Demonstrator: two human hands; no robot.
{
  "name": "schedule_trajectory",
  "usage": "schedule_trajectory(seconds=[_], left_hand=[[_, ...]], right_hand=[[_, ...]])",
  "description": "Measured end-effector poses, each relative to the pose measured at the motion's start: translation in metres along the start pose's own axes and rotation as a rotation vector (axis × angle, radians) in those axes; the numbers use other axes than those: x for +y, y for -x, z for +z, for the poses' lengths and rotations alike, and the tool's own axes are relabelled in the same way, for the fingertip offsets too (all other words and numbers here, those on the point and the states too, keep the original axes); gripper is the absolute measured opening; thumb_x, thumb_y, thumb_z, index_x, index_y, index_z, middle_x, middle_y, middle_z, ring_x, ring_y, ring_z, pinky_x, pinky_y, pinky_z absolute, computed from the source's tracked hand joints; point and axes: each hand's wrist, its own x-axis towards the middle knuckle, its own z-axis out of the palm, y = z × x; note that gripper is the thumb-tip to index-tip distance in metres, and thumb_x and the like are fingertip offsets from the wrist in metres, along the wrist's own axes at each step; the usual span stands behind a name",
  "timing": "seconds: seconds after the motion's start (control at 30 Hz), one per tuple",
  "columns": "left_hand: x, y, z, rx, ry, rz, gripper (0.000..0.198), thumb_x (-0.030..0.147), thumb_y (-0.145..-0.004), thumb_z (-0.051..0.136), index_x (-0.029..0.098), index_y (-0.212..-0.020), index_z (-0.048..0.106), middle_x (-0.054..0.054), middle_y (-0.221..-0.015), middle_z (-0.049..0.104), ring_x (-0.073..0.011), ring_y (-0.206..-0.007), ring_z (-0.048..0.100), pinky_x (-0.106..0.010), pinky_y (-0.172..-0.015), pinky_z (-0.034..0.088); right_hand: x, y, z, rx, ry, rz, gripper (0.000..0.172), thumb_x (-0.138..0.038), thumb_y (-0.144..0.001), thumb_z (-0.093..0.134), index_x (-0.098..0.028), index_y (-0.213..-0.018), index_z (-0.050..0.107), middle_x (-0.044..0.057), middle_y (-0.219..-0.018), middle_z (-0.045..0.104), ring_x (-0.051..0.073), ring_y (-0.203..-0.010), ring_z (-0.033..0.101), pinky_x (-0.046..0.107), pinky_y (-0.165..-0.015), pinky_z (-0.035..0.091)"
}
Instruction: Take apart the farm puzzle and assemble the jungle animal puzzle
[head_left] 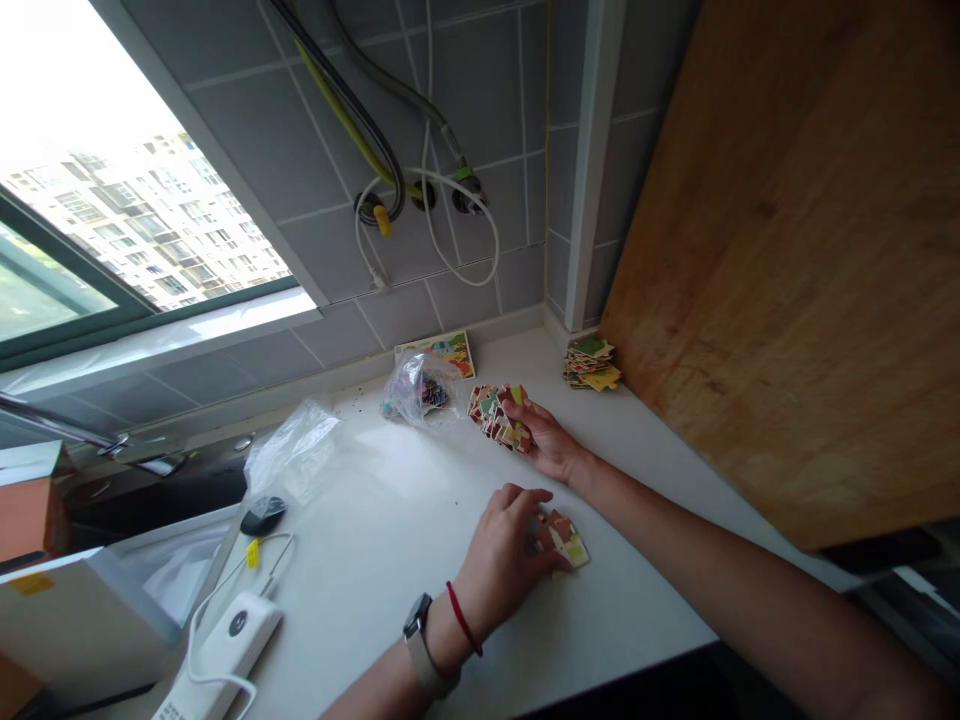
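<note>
My right hand [553, 442] is closed around a loose stack of jigsaw puzzle pieces [495, 415], held above the white counter. Nearer to me, my left hand [501, 550], with a watch and a red cord on its wrist, curls its fingers and thumb around a few puzzle pieces [564, 538] at the counter surface. Those pieces look brown, cream and yellow-green, and the hand partly covers them. Whether they are joined together, I cannot tell. A second pile of puzzle pieces [591, 364] lies in the back right corner, beside the wooden panel.
A clear plastic bag [426, 388] with small pieces inside lies by a picture card [454, 350] at the wall. Another clear bag [292, 450] is near the sink. A white power strip [229, 640] with cable is front left. The wooden panel [787, 260] bounds the right.
</note>
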Motion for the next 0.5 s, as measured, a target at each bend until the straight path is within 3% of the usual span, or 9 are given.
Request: schedule_trajectory(seconds=[0.17, 0.3, 0.37, 0.43, 0.5], left_hand=[[-0.007, -0.001, -0.013, -0.018, 0.261, -0.074, 0.063, 0.018, -0.066, 0.092, 0.024, -0.124, 0.068, -0.001, -0.093, 0.064, -0.0167, -0.080, 0.061, -0.030, -0.076, 0.053], [-0.017, -0.004, -0.022, -0.036, 0.431, -0.109, 0.064, 0.020, -0.068, 0.088, 0.022, -0.129, 0.066, -0.003, -0.096, 0.067, -0.0161, -0.080, 0.064, -0.026, -0.070, 0.054], [-0.025, -0.010, -0.032, 0.029, 0.467, -0.108, 0.046, 0.027, -0.073, 0.085, 0.019, -0.117, 0.072, -0.005, -0.096, 0.070, -0.0167, -0.082, 0.065, -0.026, -0.070, 0.054], [-0.035, -0.017, -0.046, 0.166, 0.526, -0.114, 0.029, 0.034, -0.077, 0.082, 0.015, -0.098, 0.075, -0.005, -0.090, 0.072, -0.0158, -0.077, 0.065, -0.026, -0.070, 0.054], [-0.047, -0.025, -0.059, 0.348, 0.594, -0.172, 0.034, 0.044, -0.075, 0.085, 0.014, -0.088, 0.074, -0.003, -0.077, 0.070, -0.0144, -0.069, 0.062, -0.025, -0.063, 0.053]], right_hand=[[0.001, 0.000, -0.002, 0.009, -0.013, 0.009, 0.042, -0.026, -0.067, 0.096, -0.022, -0.101, 0.073, 0.000, -0.087, 0.082, 0.018, -0.074, 0.077, 0.025, -0.067, 0.063], [0.000, -0.003, -0.005, 0.032, -0.027, 0.003, 0.042, -0.026, -0.066, 0.096, -0.021, -0.100, 0.072, 0.001, -0.088, 0.082, 0.017, -0.073, 0.077, 0.025, -0.068, 0.064], [-0.002, -0.006, -0.007, 0.053, -0.035, 0.012, 0.040, -0.027, -0.067, 0.095, -0.022, -0.099, 0.072, 0.001, -0.086, 0.082, 0.018, -0.071, 0.077, 0.026, -0.066, 0.064], [-0.005, -0.008, -0.009, 0.070, -0.028, 0.031, 0.037, -0.029, -0.069, 0.094, -0.022, -0.098, 0.072, 0.001, -0.086, 0.082, 0.018, -0.071, 0.077, 0.027, -0.065, 0.064], [-0.006, -0.008, -0.010, 0.074, -0.010, 0.042, 0.036, -0.031, -0.069, 0.094, -0.023, -0.097, 0.072, 0.001, -0.087, 0.082, 0.018, -0.071, 0.076, 0.028, -0.065, 0.064]])
